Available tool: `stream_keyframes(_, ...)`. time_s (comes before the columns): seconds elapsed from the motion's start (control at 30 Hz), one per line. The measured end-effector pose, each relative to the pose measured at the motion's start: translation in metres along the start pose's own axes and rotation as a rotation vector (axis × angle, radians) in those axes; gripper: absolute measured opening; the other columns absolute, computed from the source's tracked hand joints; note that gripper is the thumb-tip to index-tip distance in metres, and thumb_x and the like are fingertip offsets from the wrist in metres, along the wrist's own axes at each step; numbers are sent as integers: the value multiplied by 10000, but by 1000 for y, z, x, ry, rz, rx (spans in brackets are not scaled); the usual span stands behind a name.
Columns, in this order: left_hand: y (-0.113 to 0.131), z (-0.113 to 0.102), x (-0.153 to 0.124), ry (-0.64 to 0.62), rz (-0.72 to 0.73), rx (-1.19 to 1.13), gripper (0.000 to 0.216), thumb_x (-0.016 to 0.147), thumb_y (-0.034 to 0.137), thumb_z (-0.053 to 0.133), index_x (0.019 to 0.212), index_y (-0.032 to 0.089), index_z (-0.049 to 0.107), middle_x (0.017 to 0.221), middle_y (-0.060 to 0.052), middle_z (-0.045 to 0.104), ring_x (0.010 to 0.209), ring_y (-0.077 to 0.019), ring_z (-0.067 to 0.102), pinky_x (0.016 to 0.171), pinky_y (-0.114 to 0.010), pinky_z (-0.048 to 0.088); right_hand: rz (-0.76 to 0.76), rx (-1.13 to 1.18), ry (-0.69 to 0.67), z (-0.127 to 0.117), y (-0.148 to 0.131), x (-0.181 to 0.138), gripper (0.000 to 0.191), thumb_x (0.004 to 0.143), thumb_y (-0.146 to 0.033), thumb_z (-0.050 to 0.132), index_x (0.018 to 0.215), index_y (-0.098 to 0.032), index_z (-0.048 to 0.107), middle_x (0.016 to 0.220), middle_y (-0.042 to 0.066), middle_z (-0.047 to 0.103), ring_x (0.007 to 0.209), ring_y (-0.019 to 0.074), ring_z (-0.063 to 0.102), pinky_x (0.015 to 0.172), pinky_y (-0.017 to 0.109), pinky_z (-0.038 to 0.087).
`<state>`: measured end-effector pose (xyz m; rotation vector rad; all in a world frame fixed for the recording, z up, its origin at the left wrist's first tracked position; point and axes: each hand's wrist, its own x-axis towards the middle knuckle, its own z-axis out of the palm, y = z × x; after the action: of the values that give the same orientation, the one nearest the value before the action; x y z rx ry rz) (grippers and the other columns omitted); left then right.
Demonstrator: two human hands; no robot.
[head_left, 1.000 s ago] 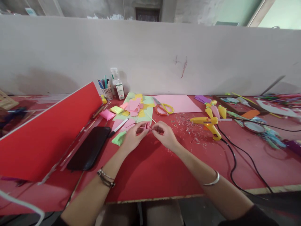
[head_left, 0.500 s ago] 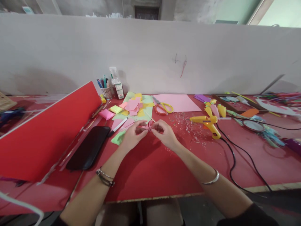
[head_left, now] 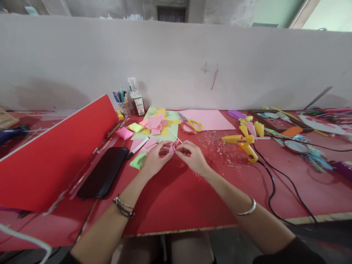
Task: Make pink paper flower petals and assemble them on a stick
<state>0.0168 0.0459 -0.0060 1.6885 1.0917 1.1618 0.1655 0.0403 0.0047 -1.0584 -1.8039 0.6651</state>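
Between my fingertips is a small curled piece of pink paper [head_left: 173, 147]. My left hand [head_left: 158, 156] pinches its left side, and my right hand [head_left: 191, 156] closes on its right side. Fingers cover much of the paper. Just beyond it a thin pale stick [head_left: 178, 140] slants across the table. Near my left hand lie a light green lump in clear wrap [head_left: 138, 161] and a white marker with a black cap [head_left: 139, 146]. Behind my hands are stacked pink paper pieces [head_left: 157, 124] and scissors with red and yellow handles [head_left: 191, 125].
A yellow glue gun [head_left: 243, 143] with a black cord lies to the right, beside paper scraps. On the left are a black phone [head_left: 104, 172] and a leaning red board [head_left: 63, 157]. A pen cup [head_left: 124, 107] and a clear bottle [head_left: 136, 99] stand by the wall.
The pink paper has turned slightly between my fingertips, and the fingers of my right hand have shifted a little. Everything else stays in place.
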Motion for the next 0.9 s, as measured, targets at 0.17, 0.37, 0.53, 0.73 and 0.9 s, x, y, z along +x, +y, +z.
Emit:
stream_keyframes(0.17,0,0,0,1,17,20,236,698,210,500,928,162,528,946,-72,584,811,-147,584,760,-311,473,5,11,-5,0,0,0,67,703,-195,549,643,-184,576,647,-8,467,535,85,421,513,230,364)
stream_keyframes(0.37,4,-2,1,12,17,-26,209,678,216,509,876,163,547,923,-55,602,804,-146,585,754,-293,469,23,54,2,1,1,1,73,697,-228,534,642,-188,561,649,-8,478,546,89,428,515,230,360)
stream_keyframes(0.53,8,-5,2,102,-105,-226,166,653,266,555,783,168,582,783,-16,635,753,-144,592,736,-284,469,37,129,35,0,2,2,50,671,-169,427,658,-194,469,652,-15,476,590,100,451,567,238,378)
stream_keyframes(0.73,8,-9,2,177,-139,-257,135,644,291,575,690,164,587,647,14,602,640,-133,588,692,-275,467,1,118,43,0,2,2,30,654,-170,440,655,-195,457,671,-11,437,589,100,431,551,231,373)
stream_keyframes(0.9,3,-10,4,280,-127,-277,134,652,298,550,690,170,553,680,23,568,619,-109,571,678,-254,458,-42,35,79,-2,4,2,63,666,-146,484,643,-193,448,683,-11,409,540,86,402,519,223,365)
